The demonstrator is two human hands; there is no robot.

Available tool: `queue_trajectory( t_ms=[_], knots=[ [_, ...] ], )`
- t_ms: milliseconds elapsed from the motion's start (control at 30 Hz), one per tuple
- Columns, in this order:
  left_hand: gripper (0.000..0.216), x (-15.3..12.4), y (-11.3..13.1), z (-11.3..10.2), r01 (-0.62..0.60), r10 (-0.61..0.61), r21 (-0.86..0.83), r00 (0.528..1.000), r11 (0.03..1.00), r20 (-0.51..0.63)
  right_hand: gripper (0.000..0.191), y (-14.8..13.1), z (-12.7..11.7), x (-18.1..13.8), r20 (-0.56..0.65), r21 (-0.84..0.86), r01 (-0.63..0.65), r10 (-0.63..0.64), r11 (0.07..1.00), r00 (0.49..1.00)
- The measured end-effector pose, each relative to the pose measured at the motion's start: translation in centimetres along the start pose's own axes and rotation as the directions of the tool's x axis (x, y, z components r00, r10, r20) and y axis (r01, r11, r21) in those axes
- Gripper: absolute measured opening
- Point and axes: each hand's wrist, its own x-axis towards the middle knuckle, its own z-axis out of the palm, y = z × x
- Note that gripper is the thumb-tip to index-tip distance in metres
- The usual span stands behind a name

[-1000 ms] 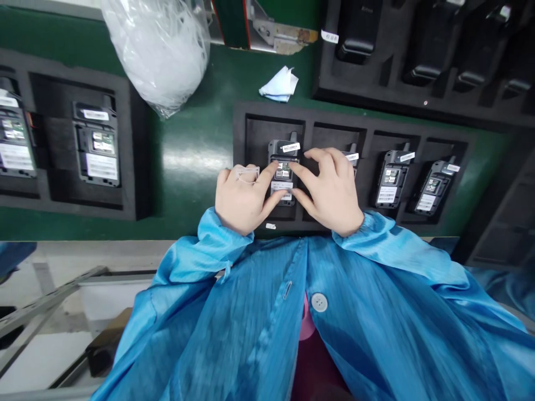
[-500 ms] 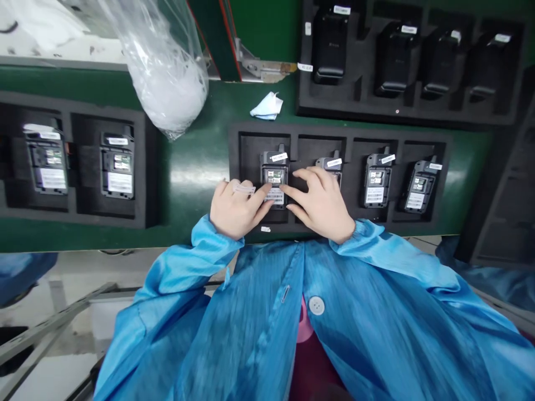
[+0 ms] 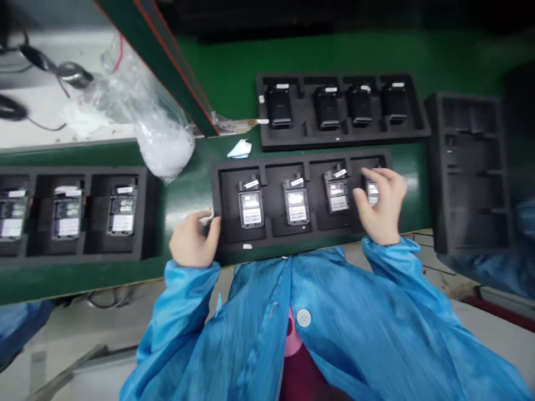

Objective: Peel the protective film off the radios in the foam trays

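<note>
A black foam tray [image 3: 288,236] lies before me with several handheld devices, their backs uncovered and white labels showing. My left hand [image 3: 193,240] is at the tray's left end, fingers curled and thumb beside the edge. A small pale piece shows at its fingertips, too blurred to name. Over the right end of the tray is my right hand [image 3: 382,206], thumb and fingers apart, holding nothing visible. It partly covers the rightmost device [image 3: 371,192]. The other devices, the left one [image 3: 251,209], the second [image 3: 296,203] and the third [image 3: 336,190], lie in their compartments.
Behind stands another foam tray [image 3: 343,137] with black devices. A third tray [image 3: 112,257] with uncovered devices is at left, a dark tray [image 3: 476,178] at right. A plastic bag [image 3: 165,147] hangs beside a green post [image 3: 167,61]. A crumpled pale-blue piece [image 3: 240,149] lies on the table.
Both hands have left the left device and moved apart: the left to the tray's left end, the right to the rightmost device. The view has shifted, showing more of the table.
</note>
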Motion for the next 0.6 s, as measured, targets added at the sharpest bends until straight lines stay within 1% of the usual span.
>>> queue_trajectory(
  t_ms=[33,67,100,133,167,233,300,367,467,533,600],
  knots=[
    [0.047,-0.2,-0.4,0.0,0.099,-0.100,0.014,0.994,0.995,0.042,0.049,2.7,-0.8,-0.6,-0.059,-0.064,-0.111,0.107,0.992,0.992],
    [0.047,-0.4,-0.6,0.1,0.165,-0.168,0.034,0.980,0.986,0.104,0.053,5.2,-1.5,-1.3,-0.112,-0.123,-0.228,0.214,0.966,0.970],
    [0.046,-0.5,-0.7,0.3,0.199,-0.207,0.059,0.962,0.978,0.176,0.056,7.5,-2.1,-2.1,-0.148,-0.168,-0.343,0.321,0.924,0.935],
    [0.046,-0.5,-0.8,0.4,0.209,-0.225,0.086,0.943,0.974,0.246,0.060,9.5,-2.5,-2.9,-0.131,-0.201,-0.433,0.414,0.879,0.901],
    [0.047,-0.5,-0.7,0.6,0.202,-0.228,0.116,0.924,0.973,0.306,0.061,11.0,-2.8,-3.7,-0.110,-0.213,-0.488,0.476,0.846,0.873],
    [0.051,-0.3,-0.5,0.9,0.158,-0.213,0.173,0.902,0.972,0.376,0.057,12.8,-2.8,-4.9,0.005,-0.199,-0.541,0.552,0.817,0.834],
    [0.053,0.3,-0.2,1.0,0.093,-0.182,0.228,0.895,0.969,0.407,0.049,13.2,-2.4,-5.4,0.130,-0.154,-0.545,0.563,0.825,0.816],
    [0.052,0.9,0.0,0.8,0.005,-0.128,0.277,0.895,0.961,0.428,0.047,12.7,-1.7,-5.4,0.219,-0.119,-0.534,0.546,0.837,0.808],
    [0.048,1.7,0.4,0.1,-0.099,-0.065,0.332,0.892,0.938,0.448,0.048,11.9,-1.2,-4.8,0.261,-0.095,-0.523,0.528,0.847,0.808],
    [0.047,1.7,0.6,-0.6,-0.110,-0.054,0.342,0.898,0.933,0.437,0.044,11.7,-1.5,-4.6,0.266,-0.077,-0.529,0.529,0.845,0.806],
    [0.047,1.4,0.9,-1.7,-0.098,-0.049,0.336,0.913,0.937,0.405,0.038,11.7,-2.2,-4.7,0.263,-0.053,-0.545,0.538,0.837,0.801]
  ],
)
